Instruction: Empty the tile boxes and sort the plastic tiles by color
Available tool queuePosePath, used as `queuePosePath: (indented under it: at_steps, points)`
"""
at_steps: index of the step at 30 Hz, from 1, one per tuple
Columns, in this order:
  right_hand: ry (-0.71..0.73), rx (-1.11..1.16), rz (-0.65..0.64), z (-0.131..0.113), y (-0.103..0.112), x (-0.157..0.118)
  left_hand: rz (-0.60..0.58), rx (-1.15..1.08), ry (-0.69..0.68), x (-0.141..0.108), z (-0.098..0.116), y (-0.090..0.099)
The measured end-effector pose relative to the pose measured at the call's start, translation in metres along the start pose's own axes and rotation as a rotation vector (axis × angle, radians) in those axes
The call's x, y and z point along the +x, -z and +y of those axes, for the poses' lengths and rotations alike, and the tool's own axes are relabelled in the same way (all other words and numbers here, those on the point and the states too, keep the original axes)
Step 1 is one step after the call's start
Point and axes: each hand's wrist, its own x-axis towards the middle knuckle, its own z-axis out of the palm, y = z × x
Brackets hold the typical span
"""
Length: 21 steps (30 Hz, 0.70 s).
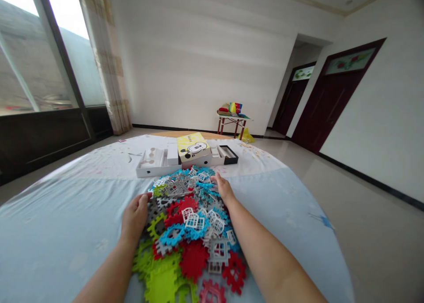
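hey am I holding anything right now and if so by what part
It can't be told for certain: your left hand and right hand rest at opposite sides of the plastic pieces, but neither shows a clear grip.

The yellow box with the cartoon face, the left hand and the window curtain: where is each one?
Yellow box (189,143): head view, on its printed top.
Left hand (135,212): head view, on the back of the hand.
Curtain (105,58): head view, on its hanging cloth.

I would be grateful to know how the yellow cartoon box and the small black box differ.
The yellow cartoon box is larger than the small black box. The yellow cartoon box shows a printed top, while the small black box is open. Both sit beyond the plastic building pieces.
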Motion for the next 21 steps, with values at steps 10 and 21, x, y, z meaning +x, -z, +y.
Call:
queuePosePath:
  at_steps: [10, 21]
  points:
    - [0.138, -0.116, -0.109, 0.004, 0.047, -0.028, 0.046, -0.124, 0.025, 0.009, -0.018, -0.002]
    - [0.463, -0.290, -0.172, -0.030, 0.043, -0.058, 0.164, -0.188, 0.070, 0.010, -0.017, 0.016]
